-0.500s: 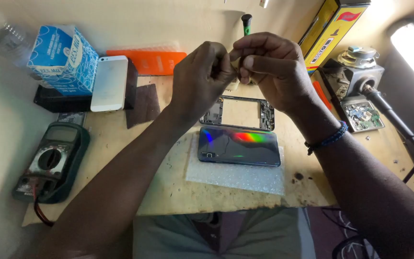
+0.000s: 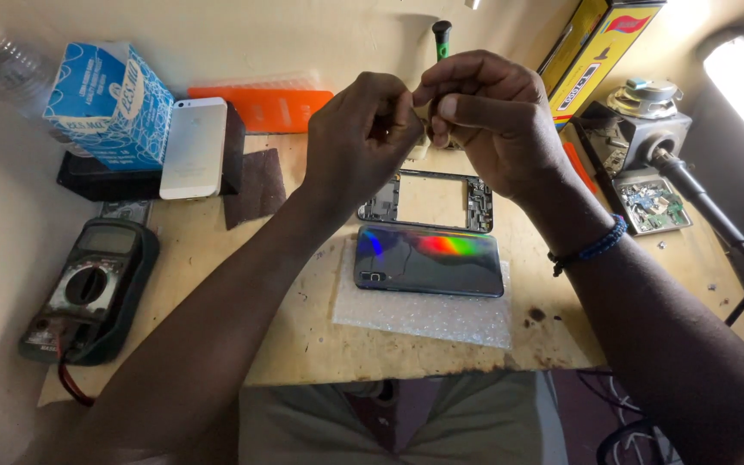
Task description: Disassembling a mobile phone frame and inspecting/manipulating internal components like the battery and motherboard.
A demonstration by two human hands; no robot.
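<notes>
Both hands are up over the bench, knuckles nearly touching. The left hand [image 2: 363, 138] is curled with fingertips pinched together, and the right hand [image 2: 484, 116] is closed the same way, thumb pressed flat against the forefinger. Between them there's a small pale part [image 2: 424, 120], mostly buried by the fingers, so I can't tell what it is, just that both hands are pinched on it.

Right under the hands lies a phone mid-frame [image 2: 430, 201], a thin rectangular bezel with an open middle and bits of dark circuitry along the short ends. Just below that, nearer the body, is a glossy phone back cover [image 2: 429, 261], smooth glass-like with a rainbow sheen, lying on a sheet of bubbly white padding [image 2: 424, 314].

Off to the left hand's side: a white phone [image 2: 194, 146] face down, leaning on a blue patterned carton [image 2: 105, 103], and a chunky dark multimeter [image 2: 88, 288] with a round dial. Behind the right hand a green-handled screwdriver [image 2: 442, 39] pokes up. The wooden tabletop [image 2: 303, 336] is scuffed and stained.
</notes>
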